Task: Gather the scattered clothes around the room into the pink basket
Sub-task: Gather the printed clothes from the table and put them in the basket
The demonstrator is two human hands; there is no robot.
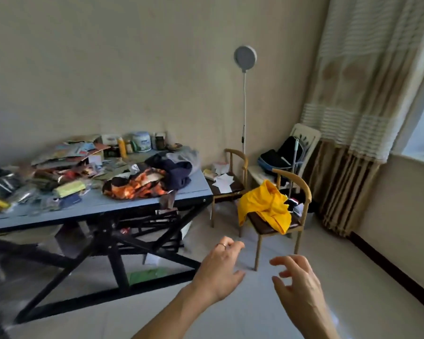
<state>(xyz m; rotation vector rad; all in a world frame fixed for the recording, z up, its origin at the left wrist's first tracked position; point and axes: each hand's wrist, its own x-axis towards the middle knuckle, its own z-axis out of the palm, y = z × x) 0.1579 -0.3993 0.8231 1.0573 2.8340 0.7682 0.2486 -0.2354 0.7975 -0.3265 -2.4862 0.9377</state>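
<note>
Left hand (pixel 220 270) and right hand (pixel 298 285) both open, empty, reaching toward yellow garment (pixel 264 204) on chair (pixel 301 192) at one o'clock; next, grasp, then find unseen pink basket.

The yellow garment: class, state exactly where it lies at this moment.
In the head view, right of centre, the yellow garment is draped over the seat of the nearer wooden chair, beyond both open hands.

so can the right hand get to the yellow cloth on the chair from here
Probably yes: the right hand is open and empty, with only bare floor between it and the yellow cloth draped over the chair, though it is not touching yet.
</note>
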